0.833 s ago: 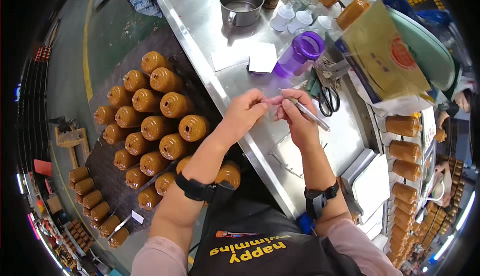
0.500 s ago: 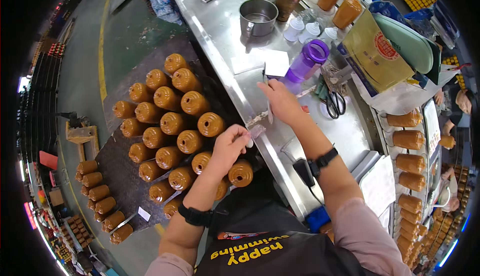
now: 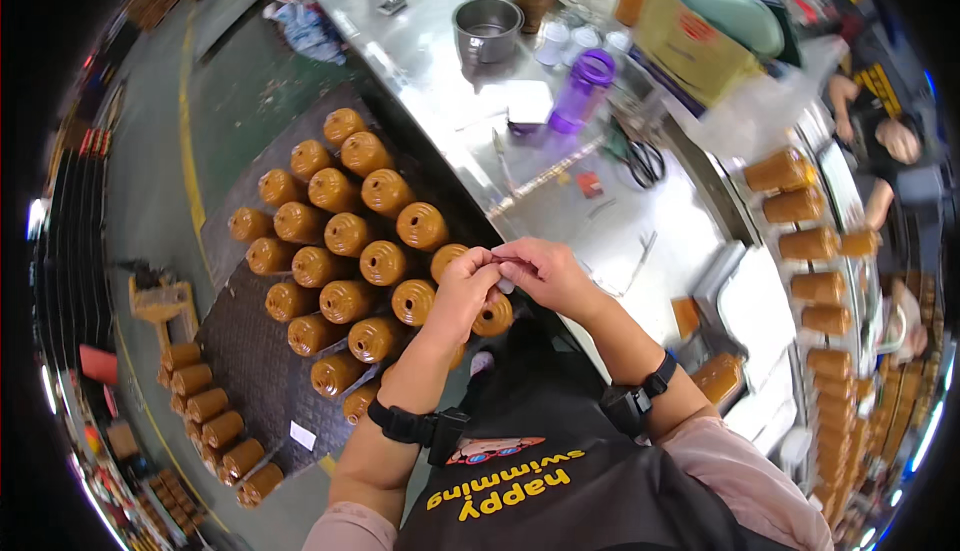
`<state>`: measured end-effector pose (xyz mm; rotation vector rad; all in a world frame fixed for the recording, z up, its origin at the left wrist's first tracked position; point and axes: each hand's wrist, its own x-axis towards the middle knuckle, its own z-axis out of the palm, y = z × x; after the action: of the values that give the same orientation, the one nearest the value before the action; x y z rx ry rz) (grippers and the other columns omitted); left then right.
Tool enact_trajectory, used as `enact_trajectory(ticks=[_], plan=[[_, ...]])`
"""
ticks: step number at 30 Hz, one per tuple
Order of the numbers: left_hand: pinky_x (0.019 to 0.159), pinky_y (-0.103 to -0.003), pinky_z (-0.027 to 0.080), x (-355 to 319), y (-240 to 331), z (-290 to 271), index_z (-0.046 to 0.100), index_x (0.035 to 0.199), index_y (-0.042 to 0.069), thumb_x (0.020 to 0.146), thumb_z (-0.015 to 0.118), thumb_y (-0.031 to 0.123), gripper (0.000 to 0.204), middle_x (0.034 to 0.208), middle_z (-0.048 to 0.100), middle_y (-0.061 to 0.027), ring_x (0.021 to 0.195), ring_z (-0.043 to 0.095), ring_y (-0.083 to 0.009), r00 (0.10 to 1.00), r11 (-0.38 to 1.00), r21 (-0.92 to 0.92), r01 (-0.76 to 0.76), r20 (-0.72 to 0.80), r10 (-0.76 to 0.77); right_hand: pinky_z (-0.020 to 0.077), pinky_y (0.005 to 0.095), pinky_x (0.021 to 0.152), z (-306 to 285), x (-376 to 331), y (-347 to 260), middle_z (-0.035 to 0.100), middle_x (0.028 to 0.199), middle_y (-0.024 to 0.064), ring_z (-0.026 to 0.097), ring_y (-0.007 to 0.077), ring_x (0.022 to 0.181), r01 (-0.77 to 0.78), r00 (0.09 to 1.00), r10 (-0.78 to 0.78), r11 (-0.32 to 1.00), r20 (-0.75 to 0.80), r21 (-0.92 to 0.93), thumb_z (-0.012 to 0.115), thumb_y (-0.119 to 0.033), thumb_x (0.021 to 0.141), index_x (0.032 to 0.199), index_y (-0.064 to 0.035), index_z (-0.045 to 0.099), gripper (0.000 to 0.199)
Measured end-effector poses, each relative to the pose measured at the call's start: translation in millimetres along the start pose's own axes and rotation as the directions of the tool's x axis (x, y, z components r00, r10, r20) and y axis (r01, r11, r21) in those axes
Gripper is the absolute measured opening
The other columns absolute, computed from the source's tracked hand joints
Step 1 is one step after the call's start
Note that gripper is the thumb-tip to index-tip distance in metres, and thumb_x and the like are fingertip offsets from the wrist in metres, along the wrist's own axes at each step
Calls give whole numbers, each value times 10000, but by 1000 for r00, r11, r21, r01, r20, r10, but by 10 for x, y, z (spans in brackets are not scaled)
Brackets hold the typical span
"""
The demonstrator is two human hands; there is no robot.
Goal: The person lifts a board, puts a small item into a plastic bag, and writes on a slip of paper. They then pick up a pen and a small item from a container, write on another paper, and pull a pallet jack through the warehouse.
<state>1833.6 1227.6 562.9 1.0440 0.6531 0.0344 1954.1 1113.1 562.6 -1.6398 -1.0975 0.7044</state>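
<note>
My left hand (image 3: 461, 296) and my right hand (image 3: 550, 276) meet at the table's front edge, fingertips pinched together. Between them shows a small whitish piece (image 3: 505, 287), mostly covered by the fingers, so its kind is unclear. My left fingers are closed on it; whatever the right fingertips pinch is hidden. Beneath and left of my hands stand several glossy amber-brown ribbed jars (image 3: 382, 263), holes in their tops. On the metal table (image 3: 470, 136) beyond lie a thin tool (image 3: 501, 159), a small white-topped box (image 3: 529, 106) and a small red piece (image 3: 589, 184).
A purple bottle (image 3: 580, 93), black-handled scissors (image 3: 645, 163) and a metal cup (image 3: 487, 30) stand or lie farther back. A cardboard box (image 3: 690, 46) is at the back right. More brown jars (image 3: 808, 244) line the right side, where another person (image 3: 870, 116) is.
My right hand has come back from the thin tool on the table to meet my left hand. The left hand has moved slightly right, still holding the small piece. The view has shifted.
</note>
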Motion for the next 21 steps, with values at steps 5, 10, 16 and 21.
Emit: enact_trajectory(ticks=[5,10,16,21], plan=[[533,-150,379,-255,-625,780,580,996,44,887,533,178,179,789,617,-13,624,525,-43,852,973,64,221,473,-225,482,263,621,-404,-1543,48,636,774,85,602,153,679,-47,970,-8,974,-241,-221,606,-48,840,951,-2,624,121],[593,-166,400,-1254,-1364,2031,495,1226,-10,890,515,168,380,908,638,-52,692,537,-46,744,917,363,163,565,-356,463,237,604,-1216,-4481,-156,601,761,25,546,88,666,-441,729,376,897,-573,28,545,-41,862,969,-7,617,134],[566,-164,406,-2580,-2674,2753,493,1185,-6,886,519,160,343,906,626,-54,687,545,-57,712,838,480,261,490,-503,448,221,617,-1236,-8758,-409,588,799,12,525,77,697,-489,7,653,663,-757,567,533,-60,804,912,-8,620,147],[556,-169,403,-3681,-3589,3284,504,1151,13,903,499,165,291,885,619,-40,675,540,-56,793,768,581,271,317,-520,474,262,564,-699,-11503,-21,592,775,34,542,77,663,-396,-506,539,549,-674,736,602,-173,820,973,-26,631,214]])
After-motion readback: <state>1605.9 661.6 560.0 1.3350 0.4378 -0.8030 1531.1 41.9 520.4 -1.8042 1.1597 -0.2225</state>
